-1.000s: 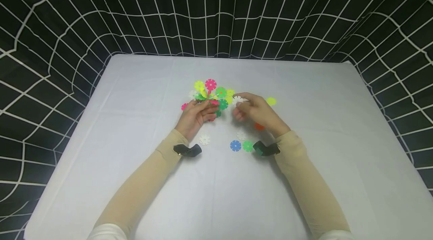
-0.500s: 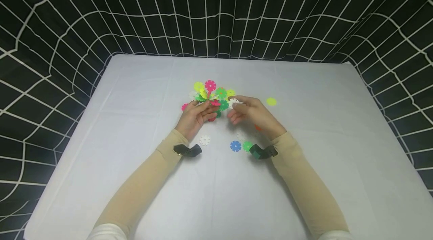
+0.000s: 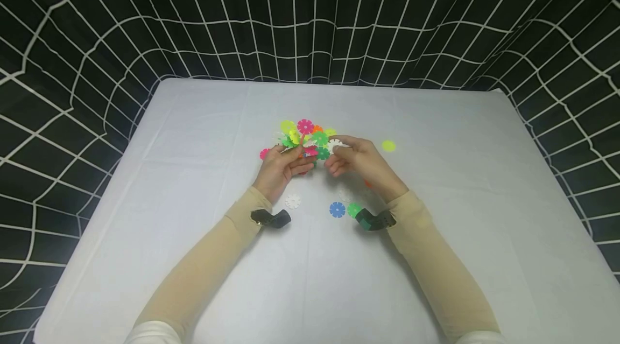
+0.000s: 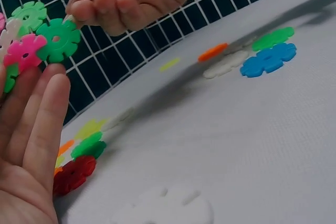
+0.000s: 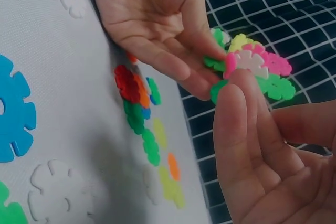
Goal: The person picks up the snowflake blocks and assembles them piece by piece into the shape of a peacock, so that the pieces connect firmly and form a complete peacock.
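My left hand holds a cluster of joined notched plastic discs in pink, green, yellow and white, raised over the table. Its thumb and fingers pinch the near side of the cluster. My right hand pinches a white notched disc between thumb and index finger, right at the cluster's right side. In the left wrist view, the right fingertips come up to the edge of a dark green disc in the cluster. From the right wrist, the right fingers hide much of the white disc.
Loose discs lie on the white tabletop: white, blue and green nearer the person, yellow at the right. Several more, including a red disc, lie below the hands. A black gridded curtain surrounds the table.
My right hand has moved left with the white disc, up to the cluster. The cluster in my left hand has shifted slightly right and toward the person, turning a little.
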`<state>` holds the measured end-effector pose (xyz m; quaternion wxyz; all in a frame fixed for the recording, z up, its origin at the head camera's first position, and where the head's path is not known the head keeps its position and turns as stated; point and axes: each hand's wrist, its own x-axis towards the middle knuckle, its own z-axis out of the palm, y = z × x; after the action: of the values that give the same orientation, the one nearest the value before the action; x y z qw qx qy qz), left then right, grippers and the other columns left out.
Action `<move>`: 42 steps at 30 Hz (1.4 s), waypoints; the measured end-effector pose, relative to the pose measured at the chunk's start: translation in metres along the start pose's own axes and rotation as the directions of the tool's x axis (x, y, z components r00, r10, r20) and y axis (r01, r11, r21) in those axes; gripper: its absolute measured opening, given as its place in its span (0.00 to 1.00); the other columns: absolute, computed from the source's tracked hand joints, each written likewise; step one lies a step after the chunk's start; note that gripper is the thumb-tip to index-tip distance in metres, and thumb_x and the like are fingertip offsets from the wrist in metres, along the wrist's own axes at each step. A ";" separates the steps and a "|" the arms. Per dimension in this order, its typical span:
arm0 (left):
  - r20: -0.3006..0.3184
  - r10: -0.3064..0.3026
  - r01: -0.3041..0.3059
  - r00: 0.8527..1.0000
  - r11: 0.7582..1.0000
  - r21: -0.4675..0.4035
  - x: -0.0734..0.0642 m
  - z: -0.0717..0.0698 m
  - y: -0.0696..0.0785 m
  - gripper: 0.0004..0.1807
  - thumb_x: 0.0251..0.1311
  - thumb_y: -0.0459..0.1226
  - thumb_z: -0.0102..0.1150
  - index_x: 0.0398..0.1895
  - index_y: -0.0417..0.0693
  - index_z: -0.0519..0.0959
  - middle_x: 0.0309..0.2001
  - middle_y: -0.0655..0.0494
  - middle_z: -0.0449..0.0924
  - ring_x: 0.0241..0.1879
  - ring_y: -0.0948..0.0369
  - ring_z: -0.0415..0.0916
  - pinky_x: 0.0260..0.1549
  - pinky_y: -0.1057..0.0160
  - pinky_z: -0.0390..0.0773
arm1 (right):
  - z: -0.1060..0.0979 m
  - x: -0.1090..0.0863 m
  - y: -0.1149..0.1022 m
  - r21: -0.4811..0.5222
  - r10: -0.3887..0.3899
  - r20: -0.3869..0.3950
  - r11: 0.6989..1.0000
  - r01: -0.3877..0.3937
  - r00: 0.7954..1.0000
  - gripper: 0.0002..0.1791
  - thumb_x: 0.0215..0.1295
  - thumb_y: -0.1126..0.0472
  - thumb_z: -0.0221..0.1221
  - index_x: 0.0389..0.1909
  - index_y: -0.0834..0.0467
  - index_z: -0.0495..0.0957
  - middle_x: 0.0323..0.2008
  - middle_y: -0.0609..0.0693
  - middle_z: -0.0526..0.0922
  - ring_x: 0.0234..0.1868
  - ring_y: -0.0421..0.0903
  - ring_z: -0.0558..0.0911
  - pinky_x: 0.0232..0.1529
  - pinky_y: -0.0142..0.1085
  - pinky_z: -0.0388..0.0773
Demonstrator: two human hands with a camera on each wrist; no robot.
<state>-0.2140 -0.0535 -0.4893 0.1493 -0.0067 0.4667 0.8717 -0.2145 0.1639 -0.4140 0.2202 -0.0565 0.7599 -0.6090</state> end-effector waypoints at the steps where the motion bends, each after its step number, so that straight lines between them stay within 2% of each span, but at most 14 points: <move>1: -0.007 0.003 -0.003 1.000 1.000 0.001 0.000 0.000 0.000 0.06 0.74 0.34 0.54 0.44 0.46 0.67 0.39 0.52 0.83 0.46 0.56 0.89 0.49 0.58 0.87 | 0.000 0.000 0.000 -0.001 -0.004 -0.003 1.000 0.004 1.000 0.28 0.76 0.61 0.50 0.74 0.63 0.62 0.36 0.54 0.88 0.33 0.44 0.87 0.45 0.41 0.88; 5: -0.020 0.015 -0.015 1.000 1.000 0.007 0.000 0.002 -0.001 0.07 0.73 0.35 0.55 0.44 0.47 0.66 0.37 0.52 0.84 0.46 0.57 0.89 0.48 0.59 0.87 | -0.002 0.000 0.001 -0.006 -0.016 -0.009 1.000 0.016 1.000 0.27 0.76 0.60 0.51 0.73 0.62 0.64 0.36 0.54 0.88 0.33 0.45 0.88 0.46 0.42 0.88; 11: -0.022 0.023 -0.023 0.999 0.999 0.023 0.000 0.002 -0.001 0.10 0.73 0.36 0.55 0.48 0.48 0.65 0.41 0.50 0.86 0.45 0.58 0.89 0.48 0.60 0.87 | -0.001 0.001 0.001 -0.014 -0.011 -0.015 1.000 0.011 1.000 0.27 0.75 0.61 0.50 0.73 0.63 0.64 0.36 0.55 0.88 0.32 0.44 0.88 0.46 0.43 0.88; 17: -0.012 0.027 -0.027 1.000 0.998 0.050 -0.001 0.000 -0.002 0.08 0.73 0.34 0.54 0.49 0.47 0.67 0.42 0.52 0.86 0.44 0.59 0.88 0.48 0.60 0.87 | 0.003 0.005 0.005 -0.017 -0.010 -0.016 1.000 0.009 1.000 0.27 0.75 0.62 0.51 0.72 0.63 0.63 0.37 0.58 0.88 0.33 0.46 0.88 0.43 0.41 0.88; 22: 0.029 0.020 -0.021 0.999 0.999 0.049 -0.003 0.000 -0.001 0.04 0.71 0.29 0.55 0.44 0.39 0.78 0.42 0.50 0.86 0.47 0.57 0.88 0.55 0.55 0.84 | 0.005 0.008 0.008 -0.042 -0.015 -0.009 0.999 0.015 1.000 0.29 0.76 0.62 0.51 0.75 0.64 0.58 0.42 0.65 0.88 0.37 0.51 0.89 0.44 0.39 0.88; 24: 0.044 0.006 -0.007 0.999 0.999 0.038 -0.004 -0.001 -0.001 0.08 0.70 0.27 0.55 0.41 0.40 0.84 0.42 0.49 0.87 0.49 0.55 0.87 0.59 0.53 0.82 | 0.005 0.008 0.009 -0.054 -0.017 -0.010 0.998 0.017 1.000 0.30 0.77 0.62 0.51 0.76 0.63 0.56 0.45 0.67 0.87 0.40 0.53 0.89 0.46 0.39 0.88; 27: 0.067 -0.025 0.022 0.997 0.999 0.044 -0.005 -0.002 -0.001 0.11 0.69 0.27 0.55 0.40 0.45 0.88 0.43 0.49 0.89 0.53 0.50 0.86 0.62 0.51 0.79 | 0.005 0.008 0.008 -0.059 -0.018 -0.007 0.998 0.018 1.000 0.31 0.77 0.62 0.50 0.77 0.62 0.56 0.47 0.70 0.86 0.43 0.57 0.89 0.48 0.39 0.87; 31: 0.120 -0.061 0.050 0.991 0.995 0.091 -0.004 -0.003 0.001 0.10 0.70 0.29 0.56 0.44 0.45 0.87 0.48 0.45 0.89 0.58 0.44 0.81 0.64 0.49 0.77 | 0.004 0.009 0.009 -0.053 -0.011 -0.011 0.999 0.010 1.000 0.30 0.78 0.61 0.50 0.76 0.62 0.57 0.49 0.69 0.85 0.44 0.57 0.89 0.50 0.41 0.87; 34: 0.143 -0.066 0.049 0.988 0.991 0.122 -0.003 -0.002 0.001 0.10 0.70 0.31 0.57 0.49 0.41 0.84 0.51 0.41 0.86 0.58 0.44 0.82 0.63 0.49 0.78 | 0.004 0.009 0.009 -0.054 -0.001 -0.019 0.999 0.000 1.000 0.30 0.78 0.61 0.50 0.76 0.62 0.57 0.48 0.69 0.86 0.43 0.56 0.90 0.50 0.42 0.87; 42: 0.138 -0.069 0.045 0.988 0.985 0.169 -0.002 0.000 -0.002 0.13 0.70 0.33 0.59 0.53 0.38 0.78 0.53 0.36 0.83 0.57 0.45 0.82 0.61 0.53 0.80 | 0.002 0.008 0.009 -0.122 0.008 -0.044 0.992 -0.013 0.999 0.30 0.76 0.60 0.52 0.75 0.63 0.60 0.42 0.65 0.87 0.38 0.52 0.89 0.45 0.38 0.88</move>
<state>-0.2117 -0.0532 -0.4902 0.2074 0.0549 0.5252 0.8235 -0.2195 0.1615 -0.4254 0.2029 -0.0527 0.8006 -0.5613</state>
